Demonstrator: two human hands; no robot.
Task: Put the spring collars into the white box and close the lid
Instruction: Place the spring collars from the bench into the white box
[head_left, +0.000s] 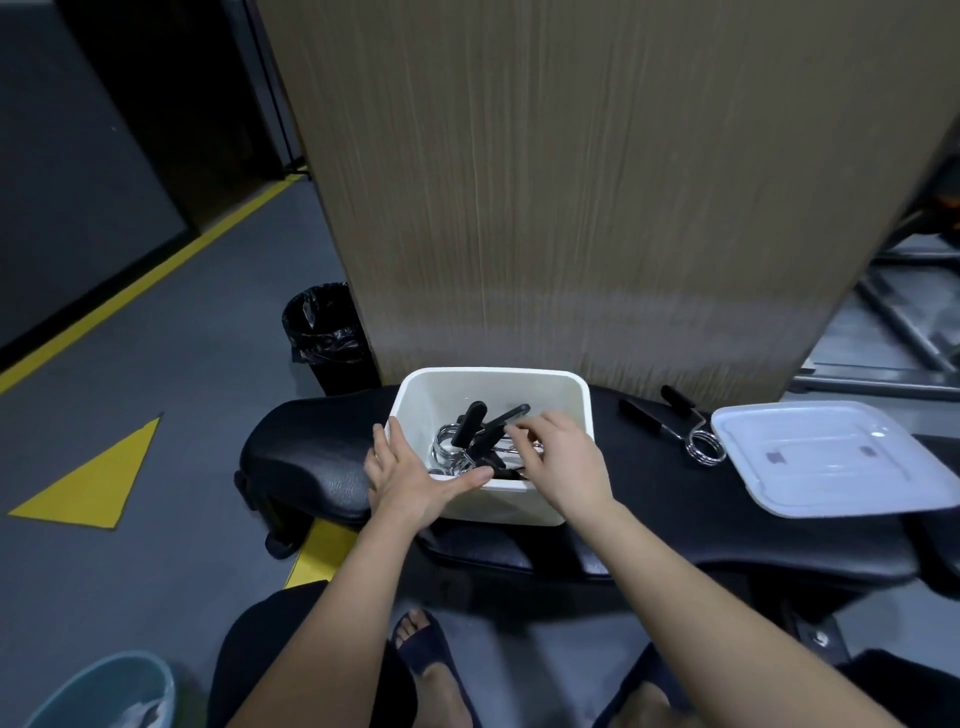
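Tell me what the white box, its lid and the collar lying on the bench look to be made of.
White box: likely plastic, smooth matte walls with rounded corners. Lid: probably the same plastic, glossier, with moulded ridges catching light. Spring collar: shiny coiled wire, apparently chromed steel, with matte black grips that could be rubber or plastic. Bench: black padded surface with a leather-like grain, probably vinyl.

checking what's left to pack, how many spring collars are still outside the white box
1: a chrome spring collar with black handles lies on the black padded bench, between the white plastic box and its white lid.

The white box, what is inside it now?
The white box holds several spring collars with black handles. The right hand covers the near right part, so an exact count is not possible.
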